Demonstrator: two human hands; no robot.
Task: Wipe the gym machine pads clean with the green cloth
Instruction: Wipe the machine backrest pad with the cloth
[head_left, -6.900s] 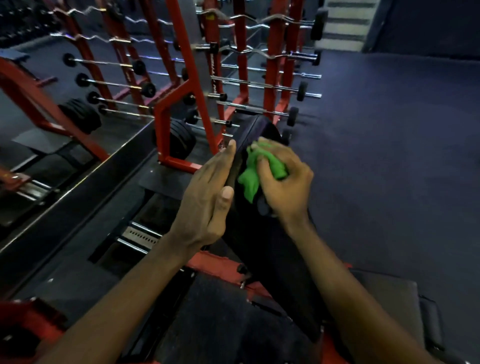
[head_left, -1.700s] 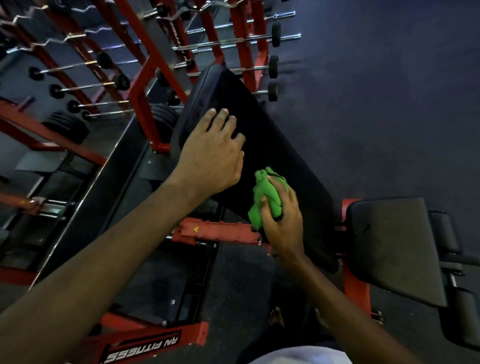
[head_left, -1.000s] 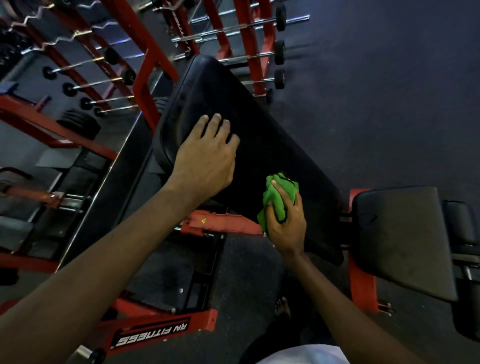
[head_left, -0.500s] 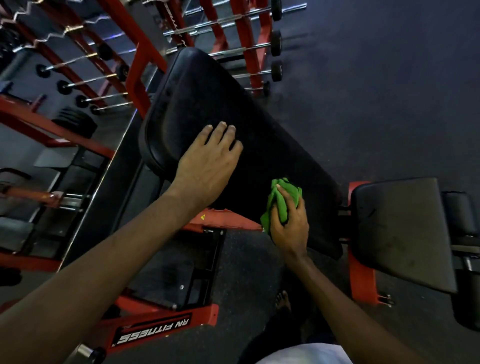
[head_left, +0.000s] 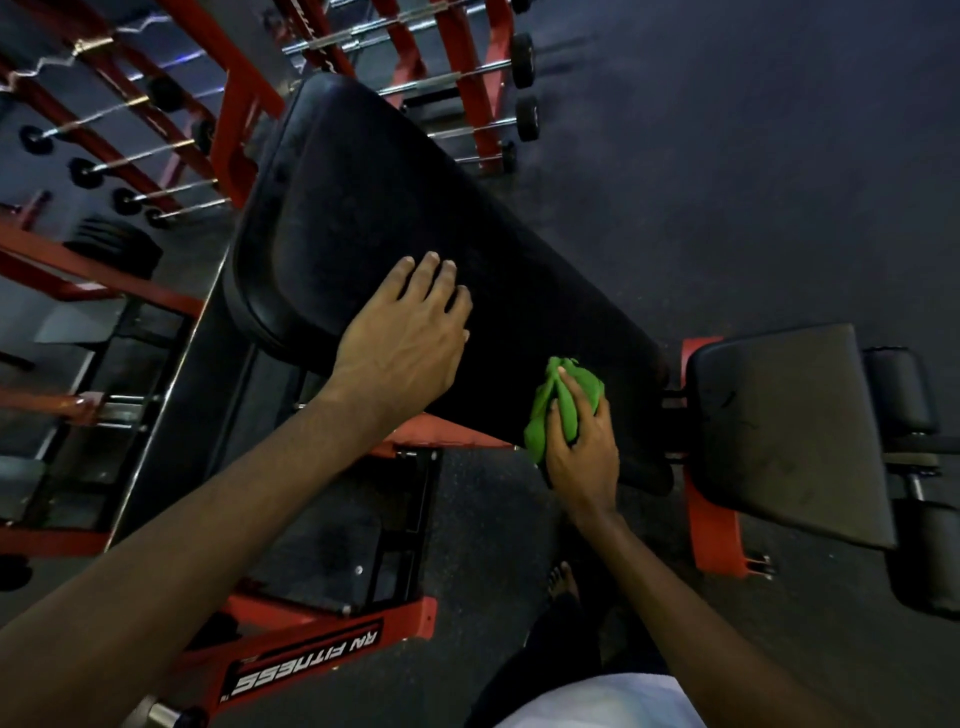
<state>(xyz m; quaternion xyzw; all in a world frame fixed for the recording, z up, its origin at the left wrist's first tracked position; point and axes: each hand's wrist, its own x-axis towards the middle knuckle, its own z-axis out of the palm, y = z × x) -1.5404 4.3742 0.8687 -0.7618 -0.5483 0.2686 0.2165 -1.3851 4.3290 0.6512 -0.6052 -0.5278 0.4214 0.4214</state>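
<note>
Here, low and right of centre, the right hand (head_left: 582, 452) grips the bunched green cloth (head_left: 563, 402), soft, light, best held wadded, against the long black pad (head_left: 415, 208); the left hand (head_left: 410, 332) rests flat, fingers straight.

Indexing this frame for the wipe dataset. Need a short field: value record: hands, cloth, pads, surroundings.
left hand: flat on the back pad, fingers straight
right hand: grips the green cloth, pressing it on the back pad's near end
green cloth: bunched up, partly under the fingers
back pad: long, black, on a red frame
seat pad: right of the back pad, no hand on it
behind: barbell rack
</note>
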